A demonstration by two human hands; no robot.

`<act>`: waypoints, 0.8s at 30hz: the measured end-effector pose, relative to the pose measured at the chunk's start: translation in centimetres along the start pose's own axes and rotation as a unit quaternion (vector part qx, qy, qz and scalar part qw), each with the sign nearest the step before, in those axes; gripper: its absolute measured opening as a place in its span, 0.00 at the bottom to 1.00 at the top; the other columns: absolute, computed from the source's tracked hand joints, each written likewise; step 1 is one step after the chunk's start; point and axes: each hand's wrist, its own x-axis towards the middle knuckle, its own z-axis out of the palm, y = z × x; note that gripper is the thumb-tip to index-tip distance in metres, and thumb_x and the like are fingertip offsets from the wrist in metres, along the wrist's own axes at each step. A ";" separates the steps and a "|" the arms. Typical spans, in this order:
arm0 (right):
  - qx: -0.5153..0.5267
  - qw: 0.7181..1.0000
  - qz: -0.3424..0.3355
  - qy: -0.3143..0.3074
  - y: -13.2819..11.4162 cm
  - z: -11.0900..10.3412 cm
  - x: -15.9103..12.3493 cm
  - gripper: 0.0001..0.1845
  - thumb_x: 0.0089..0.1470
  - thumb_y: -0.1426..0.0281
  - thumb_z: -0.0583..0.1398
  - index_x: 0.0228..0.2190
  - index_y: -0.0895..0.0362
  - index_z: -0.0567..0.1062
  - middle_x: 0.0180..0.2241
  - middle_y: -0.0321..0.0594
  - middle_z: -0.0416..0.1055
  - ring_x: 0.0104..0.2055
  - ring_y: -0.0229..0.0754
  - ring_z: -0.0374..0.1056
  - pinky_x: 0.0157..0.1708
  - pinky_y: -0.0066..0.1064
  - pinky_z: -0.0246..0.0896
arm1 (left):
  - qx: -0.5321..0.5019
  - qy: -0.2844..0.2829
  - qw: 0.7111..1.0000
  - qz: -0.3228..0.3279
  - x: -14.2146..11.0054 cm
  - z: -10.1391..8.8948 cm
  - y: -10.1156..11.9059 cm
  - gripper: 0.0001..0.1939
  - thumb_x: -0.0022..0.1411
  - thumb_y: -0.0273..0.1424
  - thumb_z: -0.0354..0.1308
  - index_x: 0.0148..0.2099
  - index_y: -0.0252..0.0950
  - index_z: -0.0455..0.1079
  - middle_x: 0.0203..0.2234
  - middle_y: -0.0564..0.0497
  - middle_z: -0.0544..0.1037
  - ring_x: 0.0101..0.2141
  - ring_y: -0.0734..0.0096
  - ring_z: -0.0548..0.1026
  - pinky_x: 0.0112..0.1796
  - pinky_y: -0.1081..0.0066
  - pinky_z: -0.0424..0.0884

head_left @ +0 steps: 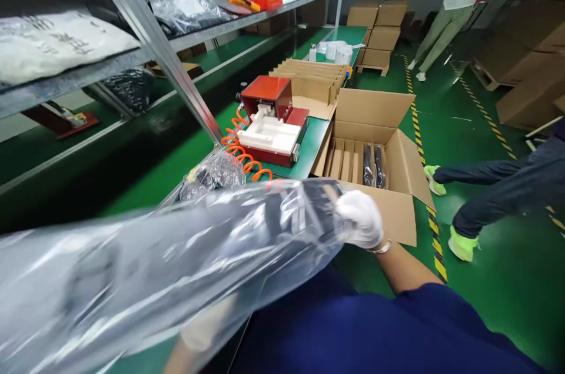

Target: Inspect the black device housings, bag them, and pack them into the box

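Observation:
A long clear plastic bag (212, 244) stretches across the front of the view, with a dark item inside whose kind I cannot make out. My right hand (359, 218), in a white glove, grips the bag's right end with fingers closed. Low in the view, my left hand (207, 324), also gloved, shows blurred behind the plastic; its fingers are hidden. Just beyond my right hand stands an open cardboard box (412, 168) with upright dividers. Two dark wrapped items (373, 166) stand in its slots.
A red and white press-like device (269, 126) with a coiled orange hose (241, 147) sits on the green bench. Behind it are cardboard dividers (309, 73). A metal shelf post (163, 50) slants at left. A person's legs (494, 191) are at right.

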 end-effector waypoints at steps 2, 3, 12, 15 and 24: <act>-0.121 0.992 -0.005 0.035 2.3 -3.8 -0.9 0.07 0.63 0.67 0.60 0.44 0.52 0.71 0.29 0.37 0.72 0.30 0.41 0.69 0.30 0.34 0.66 | 0.084 -0.086 0.993 0.013 1.8 2.7 -0.2 0.28 0.54 0.48 0.70 0.51 0.36 0.78 0.49 0.44 0.82 0.52 0.55 0.79 0.56 0.58 0.76; -0.189 0.981 -0.010 0.038 3.3 -5.4 -1.6 0.06 0.63 0.69 0.60 0.44 0.52 0.71 0.29 0.38 0.73 0.30 0.41 0.70 0.30 0.34 0.66 | 0.135 -0.134 0.982 0.021 2.7 4.0 -0.5 0.30 0.55 0.49 0.68 0.54 0.35 0.76 0.53 0.44 0.80 0.55 0.55 0.77 0.60 0.58 0.72; -0.490 0.871 -0.038 -0.021 7.7 -12.9 -8.0 0.14 0.57 0.72 0.65 0.46 0.56 0.73 0.26 0.38 0.72 0.29 0.43 0.68 0.33 0.35 0.63 | 0.384 -0.266 0.883 0.051 8.3 8.4 -6.1 0.34 0.65 0.48 0.48 0.64 0.31 0.68 0.60 0.40 0.74 0.60 0.58 0.72 0.64 0.59 0.65; -0.501 0.865 -0.024 -0.025 8.4 -13.7 -9.7 0.15 0.56 0.73 0.66 0.46 0.58 0.73 0.27 0.39 0.72 0.29 0.44 0.68 0.34 0.35 0.63 | 0.418 -0.280 0.862 0.059 9.2 9.0 -7.6 0.33 0.66 0.47 0.47 0.65 0.32 0.67 0.61 0.41 0.74 0.60 0.59 0.73 0.64 0.60 0.66; -0.227 0.722 0.653 0.017 17.6 -9.5 -12.1 0.32 0.53 0.66 0.66 0.59 0.62 0.72 0.35 0.45 0.76 0.36 0.46 0.70 0.40 0.36 0.65 | 0.557 -0.308 0.770 0.048 10.3 11.2 -10.3 0.29 0.69 0.39 0.46 0.67 0.34 0.67 0.62 0.43 0.72 0.62 0.59 0.70 0.66 0.58 0.61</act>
